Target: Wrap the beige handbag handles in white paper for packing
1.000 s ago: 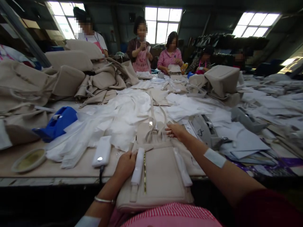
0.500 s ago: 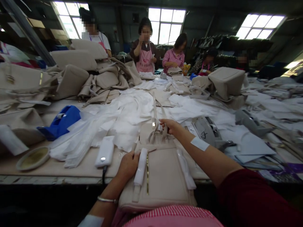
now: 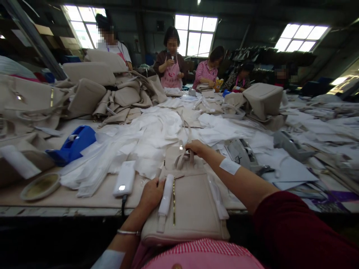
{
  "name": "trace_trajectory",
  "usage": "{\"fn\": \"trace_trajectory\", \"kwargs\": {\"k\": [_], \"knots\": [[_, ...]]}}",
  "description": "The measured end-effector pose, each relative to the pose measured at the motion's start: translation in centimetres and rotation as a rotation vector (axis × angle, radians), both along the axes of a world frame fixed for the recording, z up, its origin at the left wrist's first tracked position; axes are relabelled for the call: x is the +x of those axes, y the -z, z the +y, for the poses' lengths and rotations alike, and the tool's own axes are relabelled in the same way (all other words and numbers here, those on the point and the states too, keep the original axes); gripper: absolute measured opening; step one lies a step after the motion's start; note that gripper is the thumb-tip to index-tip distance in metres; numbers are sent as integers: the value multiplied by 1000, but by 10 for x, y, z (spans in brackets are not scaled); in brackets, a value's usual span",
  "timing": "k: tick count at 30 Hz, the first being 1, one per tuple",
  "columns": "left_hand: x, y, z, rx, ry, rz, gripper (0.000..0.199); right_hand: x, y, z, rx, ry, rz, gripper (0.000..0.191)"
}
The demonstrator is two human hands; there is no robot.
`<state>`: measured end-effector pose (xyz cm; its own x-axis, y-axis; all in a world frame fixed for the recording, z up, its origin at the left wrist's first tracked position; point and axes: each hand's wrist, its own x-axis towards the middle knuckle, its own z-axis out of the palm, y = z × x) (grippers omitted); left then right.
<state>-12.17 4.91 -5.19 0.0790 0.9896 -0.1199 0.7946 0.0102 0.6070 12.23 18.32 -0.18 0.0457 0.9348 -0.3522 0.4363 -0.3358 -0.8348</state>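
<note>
At my ten o'clock sits a blue plastic tape dispenser point(image 3: 73, 145); my left hand point(image 3: 152, 192) grips the left edge of the boxy beige leather-like bag point(image 3: 198, 207) at twelve (my pink striped apron point(image 3: 202, 256) overlaps its near end); my right hand point(image 3: 196, 147) pinches its slim beige strap point(image 3: 192, 158).

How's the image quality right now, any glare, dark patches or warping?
Head view: the middle window glares white against a dim hall; head view: a glint sits on the white device; head view: darkness below the table edge; head view: wide-angle stretch towards the corners; head view: the beige bag is softly lit.
</note>
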Motion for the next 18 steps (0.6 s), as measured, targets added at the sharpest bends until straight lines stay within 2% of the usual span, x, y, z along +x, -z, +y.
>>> {"fn": "trace_trajectory", "kwargs": {"k": [5, 9, 12, 18], "knots": [[1, -6, -2, 2, -13, 0, 40, 3, -23, -12, 107, -52, 566, 18], [0, -10, -3, 17, 6, 6, 39, 5, -59, -1, 135, -66, 840, 15], [-1, -8, -2, 6, 23, -13, 40, 13, -99, 16, 198, -64, 896, 14], [-5, -2, 0, 4, 33, -82, 43, 38, -197, 49, 374, -57, 849, 5]]}}
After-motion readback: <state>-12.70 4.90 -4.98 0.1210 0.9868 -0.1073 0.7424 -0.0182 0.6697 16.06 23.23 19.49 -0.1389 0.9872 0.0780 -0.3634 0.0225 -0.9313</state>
